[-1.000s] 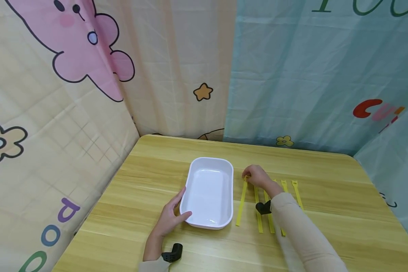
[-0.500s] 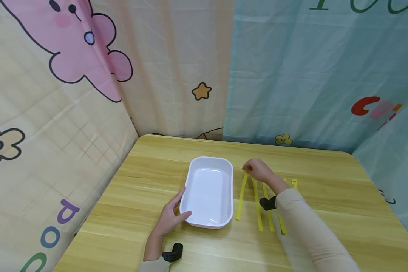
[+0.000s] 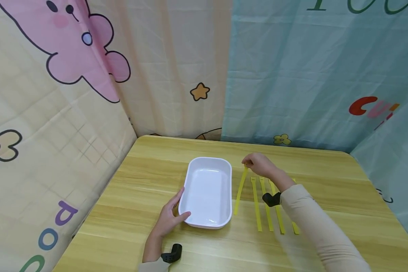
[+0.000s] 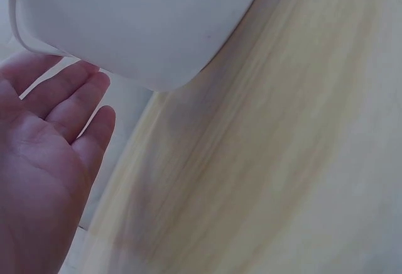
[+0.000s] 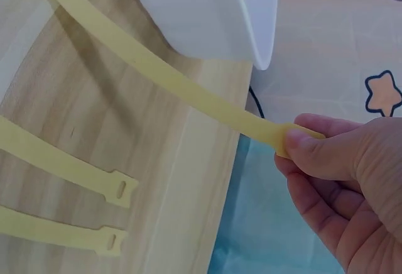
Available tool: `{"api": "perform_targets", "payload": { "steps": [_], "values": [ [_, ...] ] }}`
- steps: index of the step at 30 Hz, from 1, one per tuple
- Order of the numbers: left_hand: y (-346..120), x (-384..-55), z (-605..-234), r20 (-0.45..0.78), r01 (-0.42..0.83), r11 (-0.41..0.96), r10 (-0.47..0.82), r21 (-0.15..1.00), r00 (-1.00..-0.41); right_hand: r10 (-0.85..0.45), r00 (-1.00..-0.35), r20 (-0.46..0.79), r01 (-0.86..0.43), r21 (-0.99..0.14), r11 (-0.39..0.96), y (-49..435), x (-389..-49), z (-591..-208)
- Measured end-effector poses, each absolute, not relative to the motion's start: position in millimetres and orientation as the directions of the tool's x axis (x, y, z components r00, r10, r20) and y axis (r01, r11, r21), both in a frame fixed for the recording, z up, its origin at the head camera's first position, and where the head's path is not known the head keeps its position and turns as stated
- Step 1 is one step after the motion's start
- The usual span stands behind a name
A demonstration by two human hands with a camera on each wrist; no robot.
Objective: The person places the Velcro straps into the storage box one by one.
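My right hand (image 3: 258, 164) pinches one end of a yellow hook-and-loop cable tie (image 5: 169, 88) between thumb and fingers. The strap slants down toward the table, right of a white plastic tray (image 3: 209, 192); whether its lower end touches the tabletop, I cannot tell. My left hand (image 3: 168, 217) holds the tray's near left corner, thumb over the rim and forefinger along the outer side. In the left wrist view the other fingers (image 4: 75, 98) extend loosely by the tray's outer wall. Several more yellow cable ties (image 3: 256, 206) lie side by side under my right forearm, partly covered by it.
The wooden table (image 3: 149, 170) meets printed curtains (image 3: 176, 75) at its back and left side. Black wrist devices (image 3: 172, 253) sit on both wrists. Nothing shows inside the tray.
My right hand has risen and moved slightly away from me, drawing the pinched cable tie up and off its earlier spot. The left hand and tray stay put; the head view has shifted slightly.
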State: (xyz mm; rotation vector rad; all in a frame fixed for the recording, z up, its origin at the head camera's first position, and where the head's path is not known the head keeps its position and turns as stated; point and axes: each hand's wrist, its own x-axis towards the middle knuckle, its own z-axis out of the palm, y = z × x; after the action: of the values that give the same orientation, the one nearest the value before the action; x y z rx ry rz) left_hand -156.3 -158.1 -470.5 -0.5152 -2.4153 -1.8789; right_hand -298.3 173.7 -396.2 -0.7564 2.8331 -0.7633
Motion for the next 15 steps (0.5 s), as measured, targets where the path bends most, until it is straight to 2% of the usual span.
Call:
{"api": "perform_targets", "payload": {
  "steps": [15],
  "values": [
    [-157,-156,-471,0.214,0.265,0.218,0.234,0.939,-0.949,-0.544,-0.835,0.08,-0.514,-0.462,0.723,173,-284,-365]
  ]
}}
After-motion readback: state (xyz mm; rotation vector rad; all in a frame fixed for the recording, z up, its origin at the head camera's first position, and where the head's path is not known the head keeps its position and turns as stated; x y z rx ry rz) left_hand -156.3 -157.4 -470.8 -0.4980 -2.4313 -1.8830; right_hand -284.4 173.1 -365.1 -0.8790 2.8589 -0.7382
